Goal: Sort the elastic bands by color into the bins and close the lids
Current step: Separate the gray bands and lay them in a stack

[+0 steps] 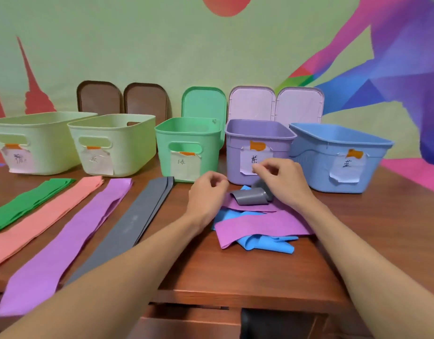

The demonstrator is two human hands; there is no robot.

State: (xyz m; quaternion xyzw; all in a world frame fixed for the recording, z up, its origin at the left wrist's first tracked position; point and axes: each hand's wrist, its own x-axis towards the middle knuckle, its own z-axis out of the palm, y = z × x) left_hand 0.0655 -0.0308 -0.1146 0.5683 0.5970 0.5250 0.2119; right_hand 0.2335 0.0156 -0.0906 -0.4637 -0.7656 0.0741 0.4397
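At the back of the wooden table [260, 277], five open bins in a row, each with a paper label stuck on the front. From the left: first cream bin [40, 140], second cream bin [118, 140], green bin [189, 143], purple bin [257, 140], blue bin [333, 155]. Behind them, standing up against the wall: first brown lid [99, 97], second brown lid [146, 100], green lid [203, 102], first pink lid [251, 104], second pink lid [299, 104].

Out flat on the left side of the table, side by side: green bands [27, 204], pink bands [47, 216], purple bands [71, 241], grey bands [137, 223].

In front of the purple bin, a messy pile: a loose purple band [260, 227] over a blue band [264, 244], and on top a grey roll [251, 198], curled up like a tube.

Left hand [207, 192] just left of the grey roll, up off the table, fingers curled in tight, holding nothing. Right hand [282, 179] over the far end of the grey roll, in front of the purple bin's label, fingers bent, tips of thumb and first finger pressed together. That end of the roll hidden under the palm. Hard to tell: gripping the roll or only covering it.
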